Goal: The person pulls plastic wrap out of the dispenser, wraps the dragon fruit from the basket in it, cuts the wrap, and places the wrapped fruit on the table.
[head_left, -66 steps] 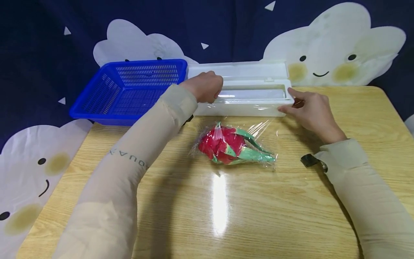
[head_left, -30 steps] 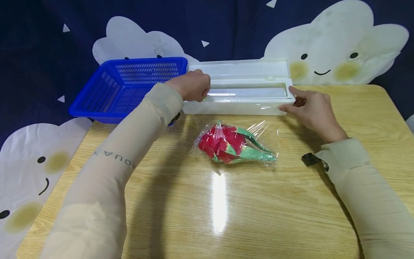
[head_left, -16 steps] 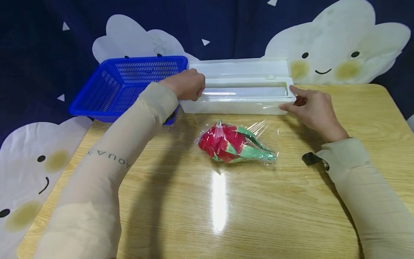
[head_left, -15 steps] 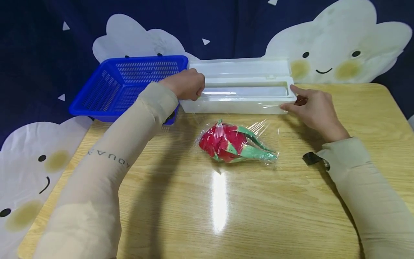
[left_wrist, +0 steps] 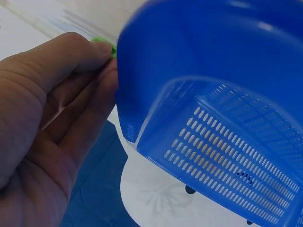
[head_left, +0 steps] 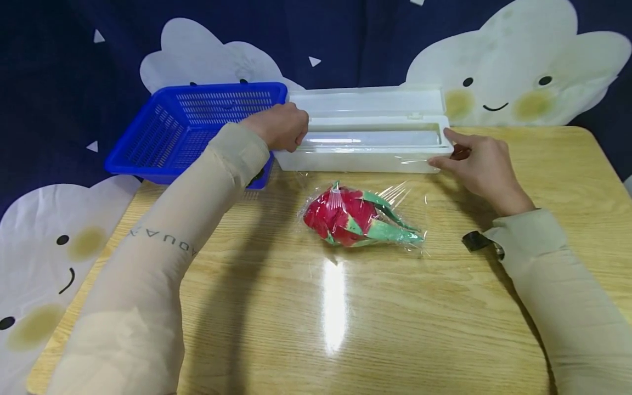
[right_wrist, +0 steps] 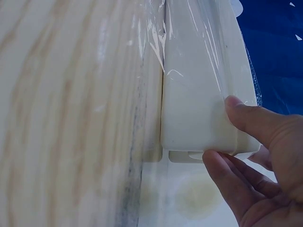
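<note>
A long white cling film dispenser (head_left: 365, 161) lies at the back of the table with its lid raised, a film roll visible in its slot. At its left end my left hand (head_left: 281, 127) pinches a small green slider (left_wrist: 102, 43), mostly hidden by the fingers. My right hand (head_left: 481, 170) grips the dispenser's right end between thumb and fingers; the right wrist view shows clear film (right_wrist: 156, 38) draped over the edge beside it. In front lies a red dragon fruit with green leaf tips (head_left: 345, 216), under or wrapped in clear film.
A blue perforated basket (head_left: 197, 131) stands at the back left, against the dispenser's left end and very near my left hand. A dark curtain with cloud prints (head_left: 355, 44) hangs behind the wooden table (head_left: 405, 318).
My left hand has moved left along the dispenser, from near its middle to its left end, beside the basket. The right hand keeps its grip, and the dragon fruit stays in place.
</note>
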### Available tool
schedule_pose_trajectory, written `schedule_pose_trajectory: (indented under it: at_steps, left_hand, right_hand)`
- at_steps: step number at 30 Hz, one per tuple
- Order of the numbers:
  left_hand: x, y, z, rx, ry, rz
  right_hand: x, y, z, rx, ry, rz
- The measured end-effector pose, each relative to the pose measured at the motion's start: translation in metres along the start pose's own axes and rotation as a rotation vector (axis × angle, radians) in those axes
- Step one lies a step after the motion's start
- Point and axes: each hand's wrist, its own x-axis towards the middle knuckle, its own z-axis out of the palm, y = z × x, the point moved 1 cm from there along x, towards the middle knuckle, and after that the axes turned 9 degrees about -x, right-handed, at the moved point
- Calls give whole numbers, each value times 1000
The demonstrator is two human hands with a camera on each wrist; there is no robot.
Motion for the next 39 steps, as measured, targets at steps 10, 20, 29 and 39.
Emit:
schedule_pose_trajectory:
  at_steps: [10,20,29,39]
  left_hand:
    - [-1,3,-1,62,-31,-20]
    - [1,16,0,234,-4,24]
    - [4,25,4,305,21,-2]
    - [7,31,6,304,23,-55]
  right_hand:
    - [1,-1,-1,-11,-15,19]
    - [1,-1,-1,-6,-13,29]
    - [1,0,0,-8,-14,23]
    - [1,0,0,-2,-14,21]
